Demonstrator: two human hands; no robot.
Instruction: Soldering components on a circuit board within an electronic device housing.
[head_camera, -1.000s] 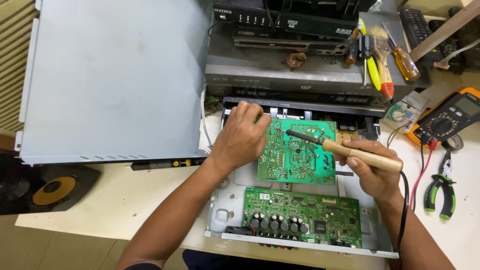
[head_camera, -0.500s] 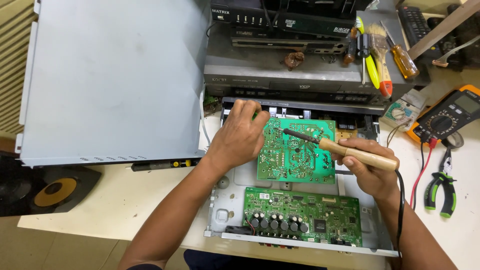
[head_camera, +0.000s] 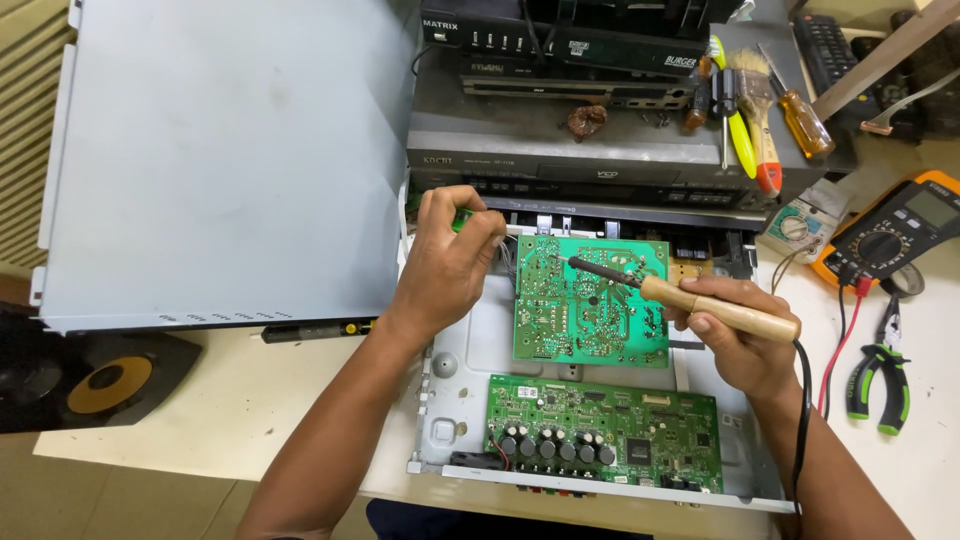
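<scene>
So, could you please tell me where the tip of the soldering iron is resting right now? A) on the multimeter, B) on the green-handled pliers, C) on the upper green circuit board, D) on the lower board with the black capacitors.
C: the right hand holds the wooden-handled soldering iron with its tip on the upper green circuit board, above the capacitor board.

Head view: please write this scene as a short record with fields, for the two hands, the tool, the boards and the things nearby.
left hand: closed on a small green thing, at the upper board's left corner
right hand: holds soldering iron by its wooden handle
iron tip: on the upper green board, solder side up
lower green board: component side up, in the open metal chassis
right of chassis: multimeter, green-handled pliers
left: grey metal cover
</scene>
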